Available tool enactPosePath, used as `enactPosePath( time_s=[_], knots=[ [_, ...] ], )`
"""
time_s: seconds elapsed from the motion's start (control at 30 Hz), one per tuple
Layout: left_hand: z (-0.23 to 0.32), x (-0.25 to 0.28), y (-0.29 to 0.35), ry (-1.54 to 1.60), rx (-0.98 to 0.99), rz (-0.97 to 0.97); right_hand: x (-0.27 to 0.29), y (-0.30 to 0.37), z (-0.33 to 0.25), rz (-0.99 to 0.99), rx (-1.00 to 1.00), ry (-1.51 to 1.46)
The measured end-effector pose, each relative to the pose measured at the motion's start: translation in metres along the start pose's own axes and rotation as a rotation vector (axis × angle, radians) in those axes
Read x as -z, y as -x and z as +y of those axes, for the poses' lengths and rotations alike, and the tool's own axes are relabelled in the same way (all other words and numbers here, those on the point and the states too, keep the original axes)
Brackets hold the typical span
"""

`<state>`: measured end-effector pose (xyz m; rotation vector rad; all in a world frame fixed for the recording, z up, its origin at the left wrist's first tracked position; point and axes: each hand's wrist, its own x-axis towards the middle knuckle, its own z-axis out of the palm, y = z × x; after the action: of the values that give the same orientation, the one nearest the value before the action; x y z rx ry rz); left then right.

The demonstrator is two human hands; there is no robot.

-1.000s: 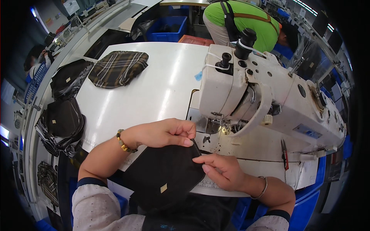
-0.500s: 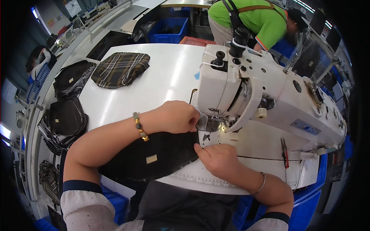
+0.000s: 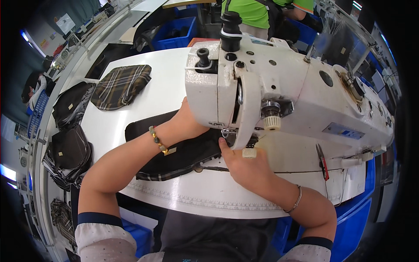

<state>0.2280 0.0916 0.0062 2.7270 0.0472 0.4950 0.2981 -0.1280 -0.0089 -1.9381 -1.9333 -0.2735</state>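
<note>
A black fabric panel [image 3: 168, 161] with plaid along its edge and a small pale label lies under the sewing machine [image 3: 283, 87]. My left hand [image 3: 190, 121] reaches over the panel; the machine head hides its fingers, so its grip does not show. On the near side of the presser foot [image 3: 225, 133], my right hand [image 3: 246, 166] extends its index finger onto the panel's edge. Its other fingers are partly covered by the machine. A plaid fabric piece [image 3: 122, 86] lies beyond my left forearm.
Red-handled thread snips [image 3: 322, 161] rest right of my right hand. Stacks of dark fabric pieces [image 3: 67, 153] line the table's left side. A blue bin [image 3: 174, 34] stands behind the table. A person in a green shirt [image 3: 248, 13] is beyond the machine.
The panel has moved away from me and turned at the needle area. My left hand has gone partly behind the machine head. The person in green has shifted, and my view has moved.
</note>
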Motion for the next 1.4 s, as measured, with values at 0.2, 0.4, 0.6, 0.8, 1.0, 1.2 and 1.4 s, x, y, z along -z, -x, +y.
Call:
enactPosePath(
  time_s=[0.2, 0.4, 0.6, 0.8, 1.0, 1.2, 1.4],
  knots=[
    [0.017, 0.032, 0.003, -0.035, -0.079, 0.097, 0.001, 0.001, -0.001, -0.022, 0.015, 0.042],
    [0.081, 0.086, 0.056, -0.246, 0.034, -0.299, 0.0, 0.0, 0.0, -0.031, 0.002, 0.014],
    [0.077, 0.052, 0.069, -0.3, -0.08, -0.297, 0.001, -0.003, 0.0, -0.018, -0.027, -0.016],
    [0.075, 0.052, 0.078, -0.453, -0.154, -0.344, 0.0, -0.002, 0.003, 0.01, 0.013, -0.035],
    [0.069, 0.048, 0.076, -0.399, -0.149, -0.299, -0.004, 0.0, 0.001, -0.05, -0.04, 0.118],
    [0.062, 0.049, 0.072, -0.258, -0.138, -0.27, -0.002, -0.002, 0.002, 0.029, -0.028, -0.014],
    [0.061, 0.052, 0.074, -0.211, -0.123, -0.263, 0.001, -0.004, 0.0, -0.011, -0.054, -0.05]
  ],
)
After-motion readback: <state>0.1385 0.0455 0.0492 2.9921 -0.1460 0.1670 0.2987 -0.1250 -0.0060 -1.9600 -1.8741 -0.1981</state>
